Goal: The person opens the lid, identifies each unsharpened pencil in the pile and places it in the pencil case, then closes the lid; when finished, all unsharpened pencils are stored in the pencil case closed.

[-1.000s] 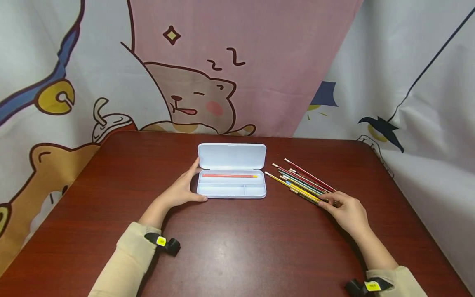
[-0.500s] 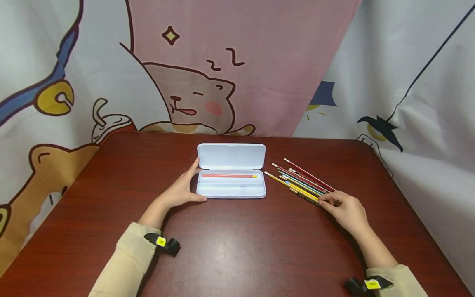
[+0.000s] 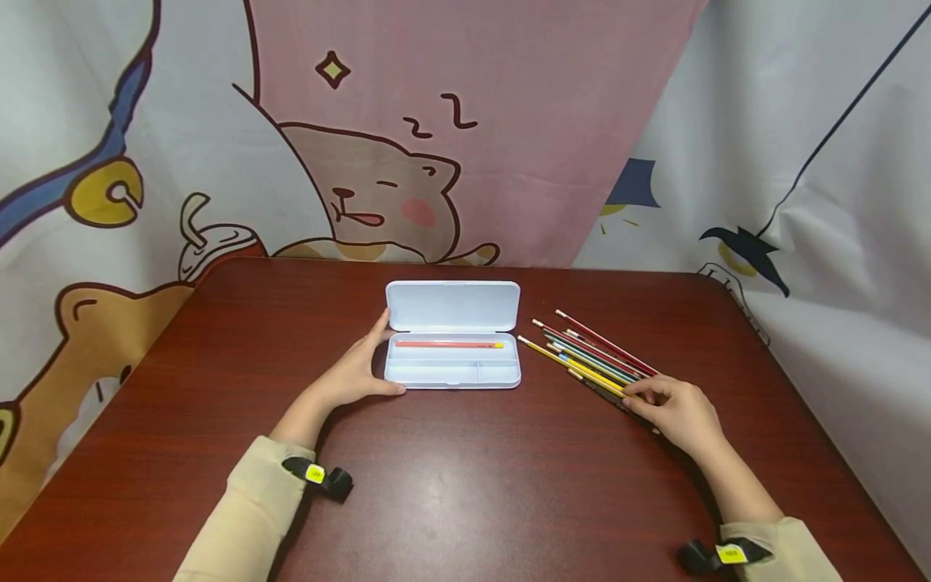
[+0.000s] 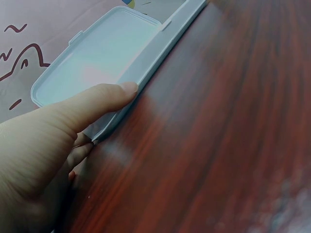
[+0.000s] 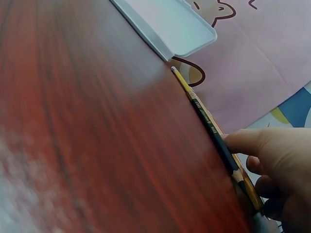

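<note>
My left hand (image 3: 352, 373) holds the left end of an open white pencil case (image 3: 440, 374), thumb on its front wall and fingers behind. One orange pencil (image 3: 449, 345) lies in the case's rear compartment. To the right, several pencils (image 3: 591, 352) lie slanted on the table, red, green and yellow among them. My right hand (image 3: 680, 412) is at their near ends, thumb and fingertips pinching around a yellow pencil (image 5: 183, 81). A black pencil (image 5: 212, 131) with a sharpened tip lies along the near side of the bunch, close to the thumb; my hand hides some pencil ends.
The case's lid (image 3: 452, 306) stands raised toward the back. A brown wooden table (image 3: 451, 477) lies beneath everything. Behind it hangs a printed cloth (image 3: 538, 137) with cartoon animals. Each sleeve carries a small black wrist camera (image 3: 339, 483).
The black pencil has shifted toward the near side, away from the yellow ones, and its tip now shows beside my right hand. My left hand and the case stay in place.
</note>
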Available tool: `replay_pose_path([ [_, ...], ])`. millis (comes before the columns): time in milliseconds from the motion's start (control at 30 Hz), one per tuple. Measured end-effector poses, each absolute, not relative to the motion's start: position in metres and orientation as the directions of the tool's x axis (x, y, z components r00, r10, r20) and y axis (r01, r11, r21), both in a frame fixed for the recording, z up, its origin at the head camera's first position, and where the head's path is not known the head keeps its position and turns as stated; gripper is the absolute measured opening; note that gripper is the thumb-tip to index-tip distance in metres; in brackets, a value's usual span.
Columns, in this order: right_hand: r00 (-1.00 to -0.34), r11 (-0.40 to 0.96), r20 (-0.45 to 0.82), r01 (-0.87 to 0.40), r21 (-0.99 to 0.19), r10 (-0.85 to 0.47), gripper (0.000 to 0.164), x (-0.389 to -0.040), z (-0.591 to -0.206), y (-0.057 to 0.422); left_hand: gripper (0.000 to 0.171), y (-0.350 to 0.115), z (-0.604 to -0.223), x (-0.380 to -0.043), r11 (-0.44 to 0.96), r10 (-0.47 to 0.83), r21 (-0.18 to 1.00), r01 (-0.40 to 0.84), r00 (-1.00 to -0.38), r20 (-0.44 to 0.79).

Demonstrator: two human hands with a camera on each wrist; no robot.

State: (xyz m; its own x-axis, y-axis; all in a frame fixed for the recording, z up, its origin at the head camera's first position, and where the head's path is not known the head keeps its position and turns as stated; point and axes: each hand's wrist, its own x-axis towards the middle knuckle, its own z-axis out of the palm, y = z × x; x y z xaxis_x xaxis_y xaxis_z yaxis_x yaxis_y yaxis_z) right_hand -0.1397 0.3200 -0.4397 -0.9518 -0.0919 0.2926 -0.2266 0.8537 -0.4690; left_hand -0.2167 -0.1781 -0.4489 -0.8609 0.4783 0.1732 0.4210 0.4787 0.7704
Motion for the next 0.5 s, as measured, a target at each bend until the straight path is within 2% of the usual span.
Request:
replay_pose_path([
  [500, -0.972, 0.893, 0.227, -0.157, -0.423, -0.064, 0.013, -0.136, -0.435, 0.309, 0.131, -0.178, -0.448, -0.217, 0.485, 0.474, 0.770, 0.413, -0.865, 0.166],
])
